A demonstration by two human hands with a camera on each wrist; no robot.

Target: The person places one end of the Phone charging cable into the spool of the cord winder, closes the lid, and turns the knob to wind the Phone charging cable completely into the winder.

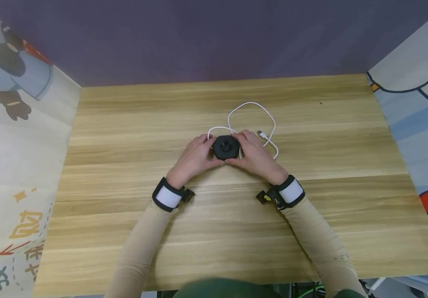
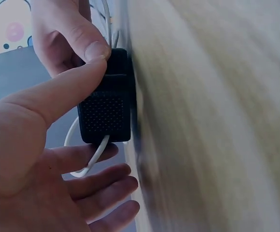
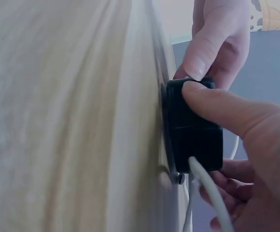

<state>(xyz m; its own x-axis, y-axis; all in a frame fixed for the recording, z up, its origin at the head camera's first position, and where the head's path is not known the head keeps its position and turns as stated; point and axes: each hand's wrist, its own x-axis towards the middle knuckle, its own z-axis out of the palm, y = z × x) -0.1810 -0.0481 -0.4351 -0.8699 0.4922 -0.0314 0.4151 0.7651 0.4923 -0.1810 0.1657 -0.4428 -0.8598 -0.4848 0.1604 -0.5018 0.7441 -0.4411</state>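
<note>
A black six-sided device (image 1: 219,154) with a small knob (image 1: 226,145) on top sits near the middle of the table. My left hand (image 1: 195,157) grips it from the left, thumb along the near side and index finger toward the back. From the other side my right hand (image 1: 255,155) holds it too, the two thumb tips meeting at the front. One side has a perforated panel (image 2: 104,116), seen in the left wrist view. White cables (image 3: 207,186) come out of its sides, passing beside the fingers.
Behind the right hand, the white cable (image 1: 251,102) loops across the wooden table (image 1: 143,124), with a USB plug (image 1: 262,135) at its end. A dark purple panel (image 1: 214,41) rises at the table's back edge, and printed panels flank both sides.
</note>
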